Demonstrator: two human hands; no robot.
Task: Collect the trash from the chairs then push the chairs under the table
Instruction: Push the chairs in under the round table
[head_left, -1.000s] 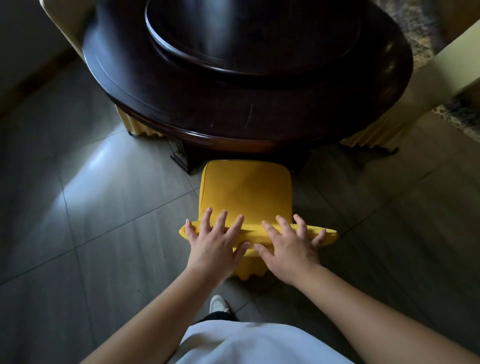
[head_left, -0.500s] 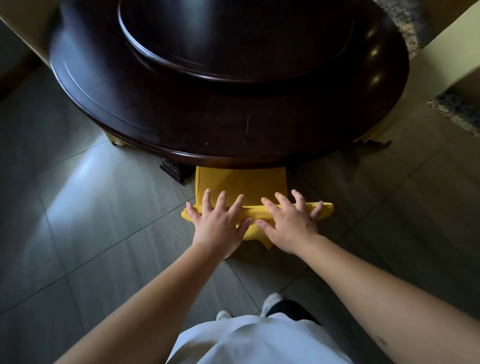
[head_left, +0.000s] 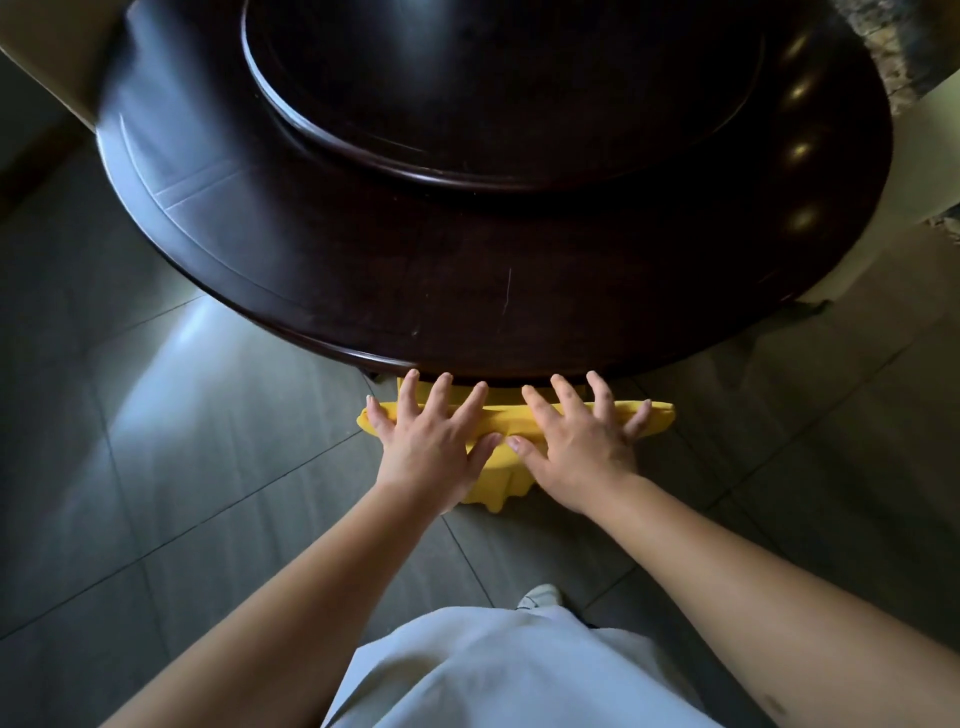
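Both grips, left hand (head_left: 431, 441) and right hand (head_left: 576, 447), are spread flat on the chair (head_left: 498, 480) back, lying crosswise; the desk (head_left: 363, 291) is dead ahead, seat already tucked beneath.

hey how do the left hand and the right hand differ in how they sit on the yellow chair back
The left hand rests near the left end of the yellow fabric-covered chair back; the right hand lies right of the middle, leaving the right end bare. The left hand's little finger reaches the cover's left end, the right hand's stops short of the right end. Both lie flat, fingers spread and straight toward the dark round wooden table, thumbs nearly meeting.
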